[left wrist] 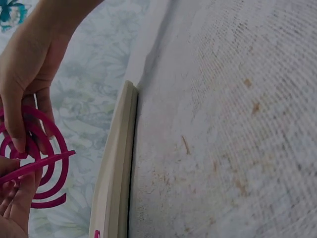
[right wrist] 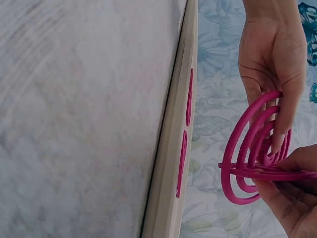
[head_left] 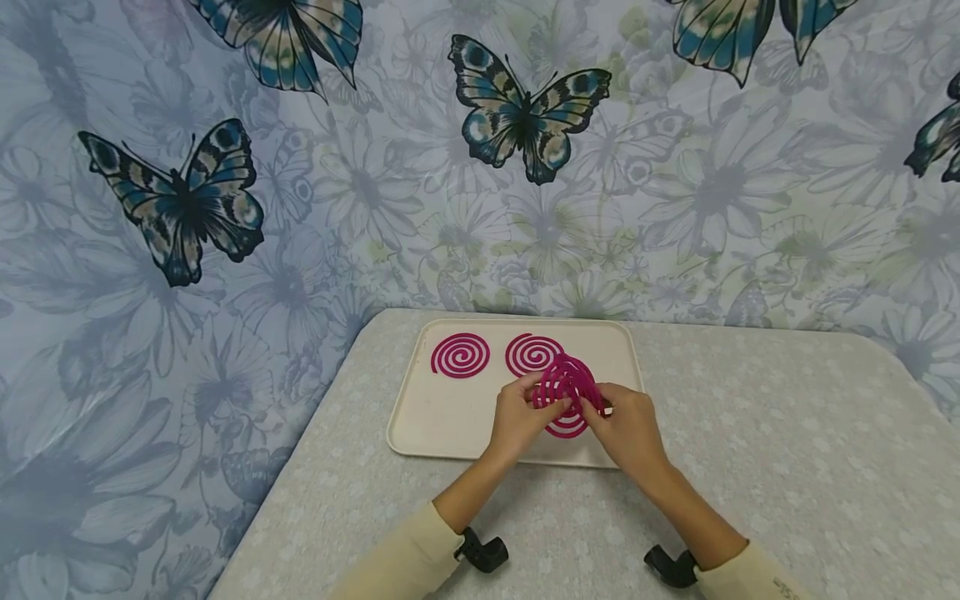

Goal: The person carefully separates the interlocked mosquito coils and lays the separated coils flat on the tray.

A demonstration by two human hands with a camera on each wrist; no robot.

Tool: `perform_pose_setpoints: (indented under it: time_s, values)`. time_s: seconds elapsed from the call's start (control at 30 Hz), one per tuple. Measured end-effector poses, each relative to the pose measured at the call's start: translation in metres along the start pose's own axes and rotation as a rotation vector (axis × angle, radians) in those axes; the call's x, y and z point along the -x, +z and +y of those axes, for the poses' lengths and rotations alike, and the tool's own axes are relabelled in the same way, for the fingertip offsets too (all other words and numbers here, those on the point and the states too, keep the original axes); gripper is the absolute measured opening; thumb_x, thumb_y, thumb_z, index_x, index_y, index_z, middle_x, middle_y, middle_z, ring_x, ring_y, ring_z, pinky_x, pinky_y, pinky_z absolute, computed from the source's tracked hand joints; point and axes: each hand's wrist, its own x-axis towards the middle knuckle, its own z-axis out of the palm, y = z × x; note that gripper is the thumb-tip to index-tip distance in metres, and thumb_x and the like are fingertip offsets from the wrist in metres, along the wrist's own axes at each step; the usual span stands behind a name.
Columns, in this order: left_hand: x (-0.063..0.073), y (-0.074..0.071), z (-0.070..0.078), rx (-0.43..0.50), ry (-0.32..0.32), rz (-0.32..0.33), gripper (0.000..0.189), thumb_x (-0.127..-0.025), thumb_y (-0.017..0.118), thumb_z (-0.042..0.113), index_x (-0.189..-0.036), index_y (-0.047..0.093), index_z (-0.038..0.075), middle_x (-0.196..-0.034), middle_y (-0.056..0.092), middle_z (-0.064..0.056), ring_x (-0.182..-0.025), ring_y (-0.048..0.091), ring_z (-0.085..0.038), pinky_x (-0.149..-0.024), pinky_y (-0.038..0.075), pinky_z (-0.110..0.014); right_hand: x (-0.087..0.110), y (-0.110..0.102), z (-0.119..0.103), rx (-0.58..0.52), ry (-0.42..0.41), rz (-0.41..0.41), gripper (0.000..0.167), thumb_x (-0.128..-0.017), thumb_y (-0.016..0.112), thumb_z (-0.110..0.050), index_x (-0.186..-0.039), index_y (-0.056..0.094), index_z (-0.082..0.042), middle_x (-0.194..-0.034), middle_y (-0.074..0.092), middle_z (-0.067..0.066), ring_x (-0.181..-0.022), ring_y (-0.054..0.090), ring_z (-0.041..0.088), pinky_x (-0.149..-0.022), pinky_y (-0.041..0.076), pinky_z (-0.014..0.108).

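Two magenta spiral mosquito coils cross through one another between the hands, above the right half of a cream tray (head_left: 450, 425). My left hand (head_left: 521, 417) pinches one coil (right wrist: 233, 144) near its middle, thumb in front and fingers behind. The right hand (head_left: 626, 421) grips the other coil (right wrist: 277, 175), which appears nearly edge-on in the right wrist view. Both hands also show in the left wrist view, the right hand (left wrist: 29, 59) at the top and the left hand (left wrist: 17, 210) at the lower edge. Some of the coils' rings are hidden by fingers.
One flat coil (head_left: 461, 356) lies at the tray's back left, and a second flat coil (head_left: 528, 354) beside it is partly covered by the held ones. The tray rests on a pale patterned tablecloth (head_left: 780, 433). A butterfly-print wall covering (head_left: 675, 208) rises behind the table.
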Motion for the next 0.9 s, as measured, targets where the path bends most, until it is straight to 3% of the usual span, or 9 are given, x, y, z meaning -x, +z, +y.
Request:
perform_pose_setpoints:
  time_s: [0.2,0.43,0.6,0.9]
  values:
    - [-0.0013,-0.0025,-0.0014,-0.075,-0.007,0.025,0.040,-0.080,0.086,0.009,-0.118,0.074,0.007,-0.090,0.078,-0.007,-0.079,0.074,-0.012,-0.066,0.062,-0.025,0.0008,0.0036,-0.0008,-0.009,-0.011,0.020,0.009,-0.079,0.082,0.005,-0.086,0.075,0.005,-0.079,0.075,0.012,-0.069,0.072,0.024,-0.052,0.060,0.025]
    - [-0.0035,-0.0087,0.0008,-0.071,-0.020,0.007,0.039,-0.081,0.086,0.010,-0.117,0.074,0.007,-0.087,0.078,-0.009,-0.076,0.075,-0.015,-0.062,0.060,-0.022,-0.0004,0.0011,-0.0012,-0.069,0.025,0.020,0.010,-0.082,0.080,0.005,-0.091,0.076,0.005,-0.081,0.075,0.011,-0.069,0.071,0.021,-0.055,0.060,0.023]
    - [-0.0024,-0.0075,0.0041,-0.074,0.002,0.014,0.039,-0.081,0.086,0.006,-0.118,0.074,0.005,-0.085,0.077,-0.013,-0.069,0.072,-0.016,-0.054,0.053,-0.016,-0.0022,-0.0011,-0.0005,-0.076,0.047,-0.016,0.008,-0.082,0.083,0.000,-0.083,0.075,0.003,-0.076,0.074,0.009,-0.067,0.071,0.020,-0.053,0.058,0.020]
    - [-0.0021,-0.0033,0.0014,-0.118,0.047,0.030,0.039,-0.079,0.087,0.013,-0.115,0.075,0.007,-0.083,0.076,-0.005,-0.067,0.066,-0.005,-0.060,0.060,-0.023,-0.0003,0.0027,-0.0032,-0.025,-0.015,0.011,0.015,-0.078,0.085,0.001,-0.073,0.071,-0.002,-0.070,0.070,0.006,-0.061,0.065,0.013,-0.052,0.057,0.021]
